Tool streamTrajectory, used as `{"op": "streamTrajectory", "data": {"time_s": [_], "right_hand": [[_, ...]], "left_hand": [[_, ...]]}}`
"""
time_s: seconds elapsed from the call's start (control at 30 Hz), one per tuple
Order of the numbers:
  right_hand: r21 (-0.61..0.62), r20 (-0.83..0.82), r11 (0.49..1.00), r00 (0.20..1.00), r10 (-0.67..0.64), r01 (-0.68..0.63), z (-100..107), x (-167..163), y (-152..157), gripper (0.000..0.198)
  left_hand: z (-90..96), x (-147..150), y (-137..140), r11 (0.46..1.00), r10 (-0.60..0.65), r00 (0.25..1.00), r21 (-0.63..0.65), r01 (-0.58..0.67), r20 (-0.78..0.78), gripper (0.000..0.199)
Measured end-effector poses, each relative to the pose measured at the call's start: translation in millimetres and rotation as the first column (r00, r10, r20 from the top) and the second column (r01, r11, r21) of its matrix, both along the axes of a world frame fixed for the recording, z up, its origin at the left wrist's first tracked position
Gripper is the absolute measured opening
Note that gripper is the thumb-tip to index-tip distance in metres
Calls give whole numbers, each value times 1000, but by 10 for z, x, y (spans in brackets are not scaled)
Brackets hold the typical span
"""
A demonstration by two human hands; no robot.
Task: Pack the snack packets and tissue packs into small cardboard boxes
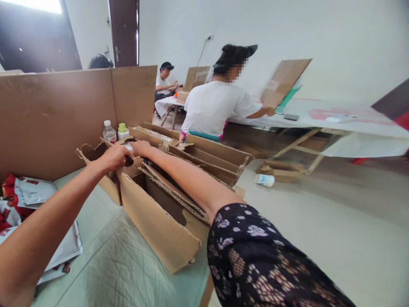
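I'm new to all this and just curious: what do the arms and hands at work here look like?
They're a person's. The right arm has a black sleeve with pale flowers and lacy openwork, leaving the forearm uncovered. The left arm shows no sleeve. The left hand and right hand are ungloved.

No lettering is showing clearly enough for you to read.
You are seeing print only as blurred or tiny marks: a reddish label is sitting on the clear plastic bottle [110, 135], bluish print is showing on the white cup [264, 180] lying on its side on the floor, and dark red patches are marking the white packets [36, 190] at your left.
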State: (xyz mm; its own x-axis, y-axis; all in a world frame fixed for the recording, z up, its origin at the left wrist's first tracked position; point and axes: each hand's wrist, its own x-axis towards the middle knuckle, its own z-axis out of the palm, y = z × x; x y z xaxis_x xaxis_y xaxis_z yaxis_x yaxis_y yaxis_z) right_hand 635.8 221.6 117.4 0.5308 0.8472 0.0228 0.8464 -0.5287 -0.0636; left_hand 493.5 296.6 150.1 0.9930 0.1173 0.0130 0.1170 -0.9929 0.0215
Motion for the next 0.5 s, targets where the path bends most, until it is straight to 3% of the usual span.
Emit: {"op": "streamTrajectory", "data": {"time_s": [0.3,0.5], "right_hand": [[55,41,998,999,-20,18,222,3,-152,44],[-57,-16,998,1000,19,-20,167,-36,-53,41]], "left_hand": [[2,-1,11,1000,5,1000,0,-5,-20,35],[14,-2,-25,999,32,999,6,-32,-28,36]]}}
